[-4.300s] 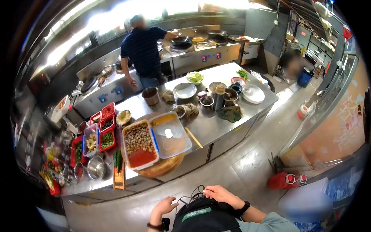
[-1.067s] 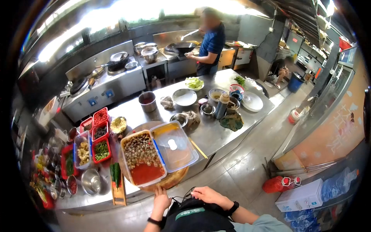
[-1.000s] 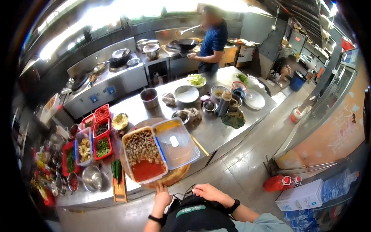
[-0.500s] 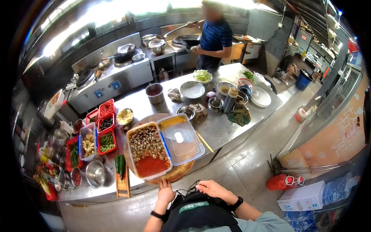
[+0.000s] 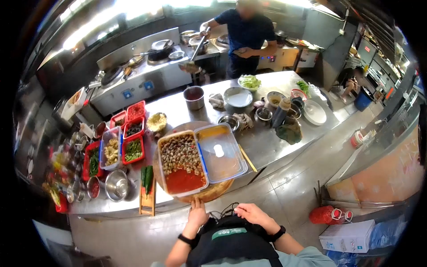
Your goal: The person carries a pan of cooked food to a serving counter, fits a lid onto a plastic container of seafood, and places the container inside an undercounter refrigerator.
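My left hand [image 5: 197,212] is open, its fingers stretched against the near edge of a round wooden board [image 5: 214,190]. On that board stands a clear plastic tub [image 5: 183,165] of snails in red sauce. Its blue-edged lid [image 5: 220,153] lies beside it on the right, inner side smeared with orange oil. At my black apron [image 5: 235,242], close to thin black cords [image 5: 222,214], my right hand [image 5: 252,213] is closed; whatever its fingers hold is hidden. Two green cucumbers [image 5: 147,178] lie on a wooden slicer [image 5: 147,202] left of the board.
Red baskets [image 5: 134,151] of cut vegetables and steel bowls [image 5: 117,185] crowd the counter's left. A steel pot [image 5: 194,99], plates [image 5: 238,97] and a squeeze bottle [image 5: 281,111] stand farther back. Across the counter, a co-worker [image 5: 249,40] holds a long-handled ladle [image 5: 198,51] near the stoves.
My view has shifted, so the counter sits farther right in the picture. The co-worker has swung the long-handled ladle down toward the counter. Both my hands keep nearly the same pose.
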The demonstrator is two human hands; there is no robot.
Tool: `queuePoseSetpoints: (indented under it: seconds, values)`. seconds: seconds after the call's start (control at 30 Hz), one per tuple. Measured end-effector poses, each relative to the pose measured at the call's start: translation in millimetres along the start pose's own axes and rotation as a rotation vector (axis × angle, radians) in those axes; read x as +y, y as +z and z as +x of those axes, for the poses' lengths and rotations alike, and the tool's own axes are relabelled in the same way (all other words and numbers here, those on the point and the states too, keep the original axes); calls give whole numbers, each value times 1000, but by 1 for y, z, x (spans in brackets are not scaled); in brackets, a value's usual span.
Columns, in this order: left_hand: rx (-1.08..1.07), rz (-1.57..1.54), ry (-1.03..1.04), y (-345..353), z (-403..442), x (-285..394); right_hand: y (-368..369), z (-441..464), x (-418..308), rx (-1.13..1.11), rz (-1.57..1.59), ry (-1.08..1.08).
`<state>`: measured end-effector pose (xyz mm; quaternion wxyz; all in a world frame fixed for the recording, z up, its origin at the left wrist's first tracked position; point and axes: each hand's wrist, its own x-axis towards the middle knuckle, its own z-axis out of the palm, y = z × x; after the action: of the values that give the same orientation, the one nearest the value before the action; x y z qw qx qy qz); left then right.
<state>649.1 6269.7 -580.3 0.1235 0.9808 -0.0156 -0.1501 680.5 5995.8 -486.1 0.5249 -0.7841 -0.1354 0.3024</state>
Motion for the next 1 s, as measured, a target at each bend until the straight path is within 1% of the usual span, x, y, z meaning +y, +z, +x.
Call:
queuePoseSetpoints:
  seconds: [0.07, 0.13, 0.2, 0.33, 0.63, 1.0]
  values:
    - [35, -25, 22, 0, -1, -1, 1, -1, -4, 32, 16, -4]
    - [-8, -13, 8, -7, -1, 2, 1, 0, 1, 15, 18, -10]
    - [0, -17, 5, -4, -2, 1, 2, -1, -2, 10, 56, -12]
    - [-37, -19, -24, -14, -3, 3, 1, -3, -11, 11, -13, -18]
    - [-29, -15, -9, -6, -1, -1, 8, -2, -4, 45, 39, -7]
    - [-37, -31, -1, -7, 0, -3, 10, -1, 0, 45, 25, 1]
